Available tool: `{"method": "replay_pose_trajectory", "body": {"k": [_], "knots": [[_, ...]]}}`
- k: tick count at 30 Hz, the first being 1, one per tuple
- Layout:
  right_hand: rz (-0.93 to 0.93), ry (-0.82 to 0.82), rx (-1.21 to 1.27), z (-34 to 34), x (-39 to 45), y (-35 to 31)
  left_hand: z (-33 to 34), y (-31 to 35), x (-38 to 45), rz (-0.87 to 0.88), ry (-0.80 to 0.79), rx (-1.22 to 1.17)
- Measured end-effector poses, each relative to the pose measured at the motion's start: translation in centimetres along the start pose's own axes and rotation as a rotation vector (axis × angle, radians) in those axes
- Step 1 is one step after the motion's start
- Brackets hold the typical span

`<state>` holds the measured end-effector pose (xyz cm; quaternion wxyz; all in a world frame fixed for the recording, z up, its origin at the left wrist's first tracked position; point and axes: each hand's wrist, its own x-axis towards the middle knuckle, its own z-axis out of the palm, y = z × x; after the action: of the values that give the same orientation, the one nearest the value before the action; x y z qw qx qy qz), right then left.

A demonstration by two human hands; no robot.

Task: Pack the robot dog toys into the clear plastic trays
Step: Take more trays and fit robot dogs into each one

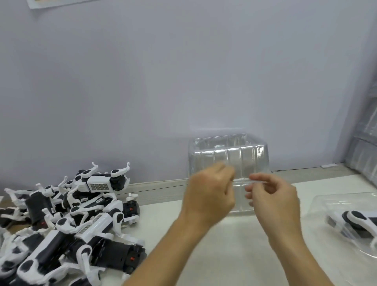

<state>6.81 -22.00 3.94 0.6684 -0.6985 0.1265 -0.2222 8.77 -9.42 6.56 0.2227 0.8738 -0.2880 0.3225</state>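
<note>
A clear plastic tray point(228, 155) is held upright above the white table, in front of the wall. My left hand point(210, 196) and my right hand point(273, 196) both pinch its near lower edge, fingers curled. A heap of several black-and-white robot dog toys point(67, 220) lies on the table at the left. At the right edge another clear tray point(326, 202) lies flat with one robot dog toy point(355, 224) in it.
A stack of clear trays point(365, 147) leans at the far right against the wall. The white table top point(234, 245) stretches between the toy heap and the filled tray. A paper point(53, 2) hangs on the wall at top left.
</note>
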Motion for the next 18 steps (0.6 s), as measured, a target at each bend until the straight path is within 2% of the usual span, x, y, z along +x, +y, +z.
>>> {"method": "replay_pose_trajectory", "body": {"k": [2,6,8,15,18], "knots": [[0.137,-0.107,0.092,1.1,-0.5,0.9,-1.7,-1.5,2.2,0.023,0.151,0.164],[0.267,-0.267,0.259,2.6,-1.6,1.7,-2.3,-3.7,5.2,-0.119,-0.34,0.3],[0.289,-0.299,0.337,2.6,-1.7,1.7,-2.0,-4.5,6.2,-0.159,-0.494,0.287],[0.326,-0.391,0.487,2.2,-1.8,1.4,-2.7,-4.9,8.0,-0.216,-0.485,0.1],[0.311,-0.397,0.566,2.2,-1.7,1.2,-3.4,-4.7,8.2,-0.222,-0.414,0.085]]}}
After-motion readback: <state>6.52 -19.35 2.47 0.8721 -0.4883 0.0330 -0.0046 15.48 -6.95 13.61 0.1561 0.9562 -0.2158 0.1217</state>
